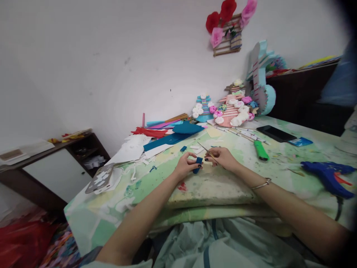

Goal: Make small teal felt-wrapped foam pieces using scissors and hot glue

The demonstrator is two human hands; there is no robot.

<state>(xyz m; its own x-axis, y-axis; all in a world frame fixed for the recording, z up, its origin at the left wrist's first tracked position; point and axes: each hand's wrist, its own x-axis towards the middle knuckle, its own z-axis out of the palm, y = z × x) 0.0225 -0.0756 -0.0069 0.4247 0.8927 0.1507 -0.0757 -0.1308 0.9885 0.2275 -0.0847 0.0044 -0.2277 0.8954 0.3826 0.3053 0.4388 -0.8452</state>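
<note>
My left hand (186, 163) is closed, with thumb and fingers pinching a small folded piece of dark blue paper (199, 160) above the near part of the table. Close by on the right, my right hand (221, 158) is wrapped round what look like slim metal scissors (205, 147). Their pointed end is directed away and to the left, while the handles are mostly hidden by the fingers. The scissors are apart from the paper. Just beyond my left hand lies another small blue piece (183, 149), with small white pieces (195, 147) beside it.
Blue paper sheets (173, 139) and red paper (149, 131) are piled at the back left. On the right are a green cutter (261, 150), a black phone (275, 133) and a blue glue gun (329, 175). Flower-decorated crafts (231, 111) stand against the wall. A patterned phone case (100, 178) rests near the left edge.
</note>
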